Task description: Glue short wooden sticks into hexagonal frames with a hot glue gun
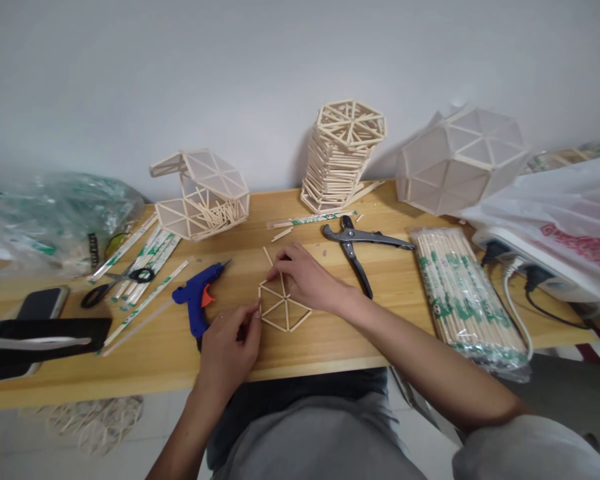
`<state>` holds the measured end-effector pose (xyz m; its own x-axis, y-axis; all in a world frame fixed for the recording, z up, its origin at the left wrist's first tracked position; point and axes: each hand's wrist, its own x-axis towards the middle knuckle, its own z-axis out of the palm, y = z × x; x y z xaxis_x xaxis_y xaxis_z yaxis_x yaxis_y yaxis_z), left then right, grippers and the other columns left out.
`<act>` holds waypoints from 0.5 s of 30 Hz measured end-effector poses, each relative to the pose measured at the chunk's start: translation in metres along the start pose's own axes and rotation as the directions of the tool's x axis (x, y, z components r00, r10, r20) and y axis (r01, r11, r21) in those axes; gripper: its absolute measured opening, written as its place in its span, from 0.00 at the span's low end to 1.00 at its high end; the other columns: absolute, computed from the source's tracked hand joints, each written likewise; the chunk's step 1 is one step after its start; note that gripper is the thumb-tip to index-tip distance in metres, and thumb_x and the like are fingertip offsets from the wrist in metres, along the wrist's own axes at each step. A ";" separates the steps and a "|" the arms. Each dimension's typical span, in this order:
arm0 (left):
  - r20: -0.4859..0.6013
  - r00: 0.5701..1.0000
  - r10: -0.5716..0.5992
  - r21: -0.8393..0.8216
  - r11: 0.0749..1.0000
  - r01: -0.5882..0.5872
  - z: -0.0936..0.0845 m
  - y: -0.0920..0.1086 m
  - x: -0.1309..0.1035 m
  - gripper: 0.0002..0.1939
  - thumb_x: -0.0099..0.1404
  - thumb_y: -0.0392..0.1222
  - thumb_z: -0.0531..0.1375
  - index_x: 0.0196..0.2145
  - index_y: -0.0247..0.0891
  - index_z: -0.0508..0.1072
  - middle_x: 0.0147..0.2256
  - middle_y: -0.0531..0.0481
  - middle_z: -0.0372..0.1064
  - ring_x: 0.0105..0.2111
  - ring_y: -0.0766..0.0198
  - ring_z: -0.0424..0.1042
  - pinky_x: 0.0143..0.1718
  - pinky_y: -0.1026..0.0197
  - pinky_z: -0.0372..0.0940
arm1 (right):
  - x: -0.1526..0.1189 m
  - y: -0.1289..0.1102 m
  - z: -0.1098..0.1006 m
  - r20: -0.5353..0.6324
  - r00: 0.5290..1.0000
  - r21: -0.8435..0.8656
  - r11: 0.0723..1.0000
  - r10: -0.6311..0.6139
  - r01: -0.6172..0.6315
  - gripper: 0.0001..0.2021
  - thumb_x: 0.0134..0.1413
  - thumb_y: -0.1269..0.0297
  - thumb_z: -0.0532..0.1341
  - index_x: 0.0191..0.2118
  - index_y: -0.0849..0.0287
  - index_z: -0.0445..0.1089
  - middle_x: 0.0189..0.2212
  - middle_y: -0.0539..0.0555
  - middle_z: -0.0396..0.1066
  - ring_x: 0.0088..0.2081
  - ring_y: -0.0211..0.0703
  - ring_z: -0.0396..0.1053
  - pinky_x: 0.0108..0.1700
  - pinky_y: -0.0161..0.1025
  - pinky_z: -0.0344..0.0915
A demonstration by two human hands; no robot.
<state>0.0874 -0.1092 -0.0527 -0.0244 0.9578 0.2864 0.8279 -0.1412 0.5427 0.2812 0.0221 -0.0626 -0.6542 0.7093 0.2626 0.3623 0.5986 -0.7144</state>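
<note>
A flat wooden-stick frame with spokes (287,301) lies on the wooden table (330,353). My left hand (234,333) pinches the frame's left edge between thumb and fingertips. Over the frame's upper part, my right hand (297,275) is closed, its fingertips on a stick near the upper left corner; the palm hides some of the upper right side. One stick end (267,254) sticks up beyond those fingers. Left of the frame rests a blue glue gun (196,300) with an orange trigger. A black cutter (353,243) lies open to the right.
Behind stand a stack of stick frames (337,160), a covered polyhedron (463,160) and an open stick shell (203,193). A stick pack (467,293) and power strip (545,267) are right. Scissors (115,285), phone (43,303) and plastic bags (55,213) are left.
</note>
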 end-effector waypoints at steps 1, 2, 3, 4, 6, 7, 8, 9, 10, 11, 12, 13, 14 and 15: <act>-0.002 1.000 0.002 0.006 1.000 -0.002 0.001 0.001 0.000 0.10 0.74 0.41 0.60 0.42 0.38 0.82 0.27 0.53 0.78 0.27 0.64 0.76 0.31 0.61 0.67 | 0.000 0.001 0.001 -0.005 1.000 0.003 1.000 -0.004 0.004 0.18 0.58 0.84 0.59 0.43 0.58 0.82 0.43 0.58 0.73 0.47 0.50 0.66 0.54 0.47 0.65; -0.004 1.000 0.006 0.006 1.000 -0.006 0.001 0.001 -0.001 0.10 0.73 0.41 0.60 0.42 0.38 0.82 0.28 0.53 0.79 0.27 0.63 0.77 0.32 0.61 0.68 | 0.000 0.003 0.002 -0.012 1.000 0.011 1.000 -0.009 0.009 0.18 0.57 0.84 0.59 0.43 0.58 0.82 0.43 0.57 0.74 0.47 0.50 0.67 0.54 0.47 0.65; -0.006 1.000 0.014 0.000 1.000 -0.014 0.000 0.002 -0.001 0.10 0.74 0.41 0.59 0.43 0.39 0.82 0.30 0.52 0.80 0.29 0.63 0.78 0.33 0.61 0.68 | 0.000 0.004 0.003 -0.022 1.000 0.025 1.000 -0.011 0.011 0.18 0.57 0.84 0.59 0.43 0.58 0.82 0.43 0.57 0.74 0.47 0.50 0.67 0.54 0.47 0.65; -0.013 1.000 0.023 -0.006 1.000 -0.023 -0.002 0.002 -0.002 0.11 0.74 0.41 0.59 0.43 0.39 0.82 0.32 0.51 0.81 0.31 0.63 0.79 0.34 0.61 0.69 | 0.000 0.005 0.004 -0.037 0.999 0.045 0.999 -0.008 0.009 0.19 0.57 0.84 0.59 0.43 0.57 0.82 0.43 0.57 0.74 0.47 0.49 0.68 0.54 0.46 0.65; -0.051 0.999 0.012 0.012 1.000 -0.011 -0.011 0.002 -0.004 0.11 0.74 0.42 0.58 0.43 0.40 0.82 0.36 0.50 0.83 0.34 0.62 0.80 0.36 0.61 0.69 | 0.001 0.007 0.003 -0.069 0.997 0.099 0.995 0.021 -0.014 0.20 0.58 0.84 0.57 0.43 0.57 0.82 0.43 0.57 0.74 0.47 0.48 0.69 0.53 0.45 0.66; -0.090 0.996 -0.018 0.050 0.998 0.023 -0.018 0.000 -0.004 0.12 0.74 0.44 0.58 0.43 0.41 0.82 0.37 0.49 0.82 0.35 0.61 0.80 0.37 0.60 0.69 | 0.001 0.007 0.002 -0.089 0.995 0.128 0.991 0.047 -0.036 0.20 0.58 0.84 0.56 0.43 0.58 0.82 0.43 0.57 0.75 0.47 0.48 0.70 0.53 0.44 0.67; -0.145 0.986 -0.085 0.106 0.989 0.101 -0.026 -0.002 -0.003 0.13 0.75 0.47 0.57 0.44 0.42 0.82 0.38 0.48 0.82 0.35 0.60 0.79 0.37 0.59 0.69 | 0.002 0.007 0.001 -0.110 0.991 0.156 0.986 0.077 -0.060 0.21 0.59 0.84 0.55 0.43 0.58 0.82 0.43 0.56 0.75 0.47 0.47 0.71 0.52 0.43 0.67; -0.194 0.967 -0.163 0.158 0.968 0.195 -0.035 -0.005 -0.001 0.15 0.74 0.50 0.57 0.45 0.42 0.81 0.36 0.48 0.80 0.33 0.59 0.77 0.36 0.58 0.68 | 0.003 0.007 -0.001 -0.133 0.985 0.183 0.980 0.108 -0.083 0.21 0.60 0.84 0.54 0.44 0.58 0.81 0.43 0.56 0.76 0.47 0.46 0.72 0.52 0.42 0.67; -0.218 0.946 -0.238 0.206 0.937 0.283 -0.044 -0.009 0.001 0.17 0.73 0.53 0.57 0.44 0.41 0.80 0.34 0.48 0.78 0.32 0.57 0.76 0.36 0.56 0.67 | 0.005 0.006 -0.003 -0.160 0.977 0.209 0.972 0.139 -0.104 0.20 0.61 0.83 0.53 0.45 0.58 0.81 0.42 0.56 0.76 0.46 0.46 0.73 0.51 0.42 0.67; -0.262 0.916 -0.305 0.257 0.892 0.371 -0.052 -0.014 0.004 0.18 0.71 0.57 0.57 0.42 0.41 0.78 0.33 0.47 0.77 0.33 0.54 0.76 0.35 0.55 0.66 | 0.006 0.005 -0.004 -0.188 0.967 0.232 0.965 0.169 -0.123 0.20 0.63 0.81 0.53 0.46 0.58 0.80 0.41 0.55 0.77 0.44 0.45 0.73 0.50 0.42 0.66; -0.257 0.887 -0.385 0.327 0.829 0.454 -0.059 -0.018 0.008 0.20 0.69 0.60 0.57 0.40 0.42 0.76 0.34 0.45 0.77 0.35 0.51 0.76 0.35 0.54 0.65 | 0.006 0.004 -0.006 -0.218 0.955 0.252 0.957 0.200 -0.143 0.19 0.65 0.79 0.52 0.47 0.59 0.79 0.39 0.54 0.77 0.42 0.45 0.73 0.48 0.41 0.66; -0.215 0.864 -0.456 0.380 0.775 0.504 -0.063 -0.023 0.012 0.22 0.69 0.64 0.56 0.38 0.43 0.74 0.34 0.44 0.77 0.36 0.48 0.77 0.34 0.53 0.64 | 0.007 0.003 -0.007 -0.246 0.942 0.270 0.950 0.228 -0.159 0.18 0.68 0.77 0.52 0.47 0.58 0.78 0.36 0.53 0.76 0.39 0.44 0.73 0.46 0.41 0.65; -0.139 0.848 -0.512 0.409 0.750 0.520 -0.066 -0.027 0.015 0.24 0.67 0.67 0.56 0.37 0.43 0.72 0.35 0.43 0.77 0.37 0.46 0.77 0.34 0.52 0.64 | 0.008 0.002 -0.008 -0.275 0.928 0.284 0.943 0.251 -0.171 0.17 0.69 0.75 0.51 0.48 0.58 0.78 0.34 0.51 0.74 0.36 0.43 0.71 0.44 0.40 0.64; -0.062 0.830 -0.554 0.428 0.736 0.524 -0.068 -0.031 0.017 0.25 0.67 0.70 0.55 0.35 0.44 0.71 0.35 0.42 0.77 0.38 0.44 0.78 0.35 0.52 0.64 | 0.008 0.001 -0.008 -0.305 0.913 0.299 0.937 0.272 -0.179 0.16 0.71 0.73 0.51 0.48 0.58 0.77 0.31 0.50 0.72 0.34 0.43 0.69 0.42 0.40 0.62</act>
<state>0.0235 -0.1051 -0.0111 -0.5139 0.8577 -0.0145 0.8368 0.5049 0.2118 0.2818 0.0316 -0.0557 -0.2963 0.9236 0.2434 0.2579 0.3228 -0.9107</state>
